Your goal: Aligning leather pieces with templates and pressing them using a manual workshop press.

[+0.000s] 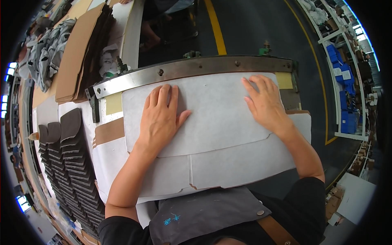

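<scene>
A large white sheet (208, 122) with a brown cut edge lies under both my hands, its far edge up against a long metal bar (183, 70). My left hand (159, 112) rests flat on the sheet's left part, fingers stretched toward the bar and thumb out to the side. On the right part lies my right hand (264, 100), fingers apart, near the sheet's right edge. Beneath this sheet, more white sheets (237, 165) with notched edges reach toward my body. Pale yellow pieces (284, 80) show beside the sheet's far corners.
Rows of overlapping dark grey pieces (75, 157) lie to the left. Behind them stand a stack of brown boards (79, 53) and a heap of grey cloth (51, 51). Another person's leg (150, 38) shows beyond the bar. Blue bins (345, 81) sit on a white rack at right.
</scene>
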A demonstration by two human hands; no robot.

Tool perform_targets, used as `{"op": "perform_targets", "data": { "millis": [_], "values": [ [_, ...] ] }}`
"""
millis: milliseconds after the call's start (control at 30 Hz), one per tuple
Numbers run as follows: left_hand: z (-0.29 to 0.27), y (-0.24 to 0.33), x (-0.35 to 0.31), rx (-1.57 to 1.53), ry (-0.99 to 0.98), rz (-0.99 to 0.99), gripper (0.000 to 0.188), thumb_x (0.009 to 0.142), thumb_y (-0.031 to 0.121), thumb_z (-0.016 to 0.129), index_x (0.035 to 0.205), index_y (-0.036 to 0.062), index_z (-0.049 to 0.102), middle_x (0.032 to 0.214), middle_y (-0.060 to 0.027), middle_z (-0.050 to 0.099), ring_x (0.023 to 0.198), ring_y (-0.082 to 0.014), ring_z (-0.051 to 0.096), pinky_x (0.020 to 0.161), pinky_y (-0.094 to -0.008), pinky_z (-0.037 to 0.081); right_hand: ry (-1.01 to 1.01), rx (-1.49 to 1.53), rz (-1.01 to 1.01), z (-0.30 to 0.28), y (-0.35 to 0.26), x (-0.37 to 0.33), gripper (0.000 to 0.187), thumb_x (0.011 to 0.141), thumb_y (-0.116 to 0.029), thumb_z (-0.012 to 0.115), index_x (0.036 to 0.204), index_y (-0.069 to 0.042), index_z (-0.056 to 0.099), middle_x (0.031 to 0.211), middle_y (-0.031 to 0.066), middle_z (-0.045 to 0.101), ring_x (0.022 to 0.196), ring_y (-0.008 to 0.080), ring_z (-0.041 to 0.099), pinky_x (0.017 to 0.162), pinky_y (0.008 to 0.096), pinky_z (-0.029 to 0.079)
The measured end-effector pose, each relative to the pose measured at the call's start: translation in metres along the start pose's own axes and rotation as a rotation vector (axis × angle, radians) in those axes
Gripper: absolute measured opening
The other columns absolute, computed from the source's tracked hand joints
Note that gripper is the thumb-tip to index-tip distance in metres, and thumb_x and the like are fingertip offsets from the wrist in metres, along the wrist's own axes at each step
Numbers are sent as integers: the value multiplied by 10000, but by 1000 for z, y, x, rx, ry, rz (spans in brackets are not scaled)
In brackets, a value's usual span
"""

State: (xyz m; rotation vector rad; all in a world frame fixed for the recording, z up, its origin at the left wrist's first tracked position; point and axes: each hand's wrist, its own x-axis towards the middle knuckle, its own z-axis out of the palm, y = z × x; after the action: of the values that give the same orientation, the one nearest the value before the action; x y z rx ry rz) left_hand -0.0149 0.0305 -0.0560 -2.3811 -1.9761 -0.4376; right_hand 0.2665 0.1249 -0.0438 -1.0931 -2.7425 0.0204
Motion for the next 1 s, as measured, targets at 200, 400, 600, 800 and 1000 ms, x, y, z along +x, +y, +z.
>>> {"op": "perform_targets", "data": {
  "millis": [200,400,600,800,1000],
  "values": [
    [0,1,0,5,-1,3,620,841,327,693,1281,-65,501,1214,-188,472,1113,-347,470,967,-414,430,14,-9,-26,-1,-1,0,424,874,-162,640,1263,-16,551,1163,93,519,1154,282,461,1009,451,347],
    [1,1,0,17,-14,-3,622,839,334,693,1278,-66,506,1200,-192,478,1102,-346,471,966,-399,435,-7,-11,-19,0,0,0,433,859,-154,648,1258,-16,554,1149,89,523,1138,276,465,989,438,358],
    [-1,2,0,18,-12,3,615,839,332,692,1263,-79,517,1250,-173,468,1114,-334,469,976,-397,430,41,-12,-17,0,-2,-2,429,862,-144,641,1259,-11,549,1276,101,505,1153,292,459,988,444,356],
    [5,0,-1,40,5,26,607,847,326,686,1262,-84,518,1355,-173,448,1200,-341,448,1019,-411,409,-21,-34,-25,3,1,-1,439,875,-147,624,1289,-33,535,1464,94,404,1204,303,437,1003,455,345],
    [9,2,-1,47,16,7,627,875,381,643,1282,-76,509,1368,-230,459,1261,-363,437,1067,-426,374,-18,-117,7,3,3,-3,454,889,-177,602,1319,-55,522,1455,156,395,1289,325,380,1026,469,325]
  ]
}}
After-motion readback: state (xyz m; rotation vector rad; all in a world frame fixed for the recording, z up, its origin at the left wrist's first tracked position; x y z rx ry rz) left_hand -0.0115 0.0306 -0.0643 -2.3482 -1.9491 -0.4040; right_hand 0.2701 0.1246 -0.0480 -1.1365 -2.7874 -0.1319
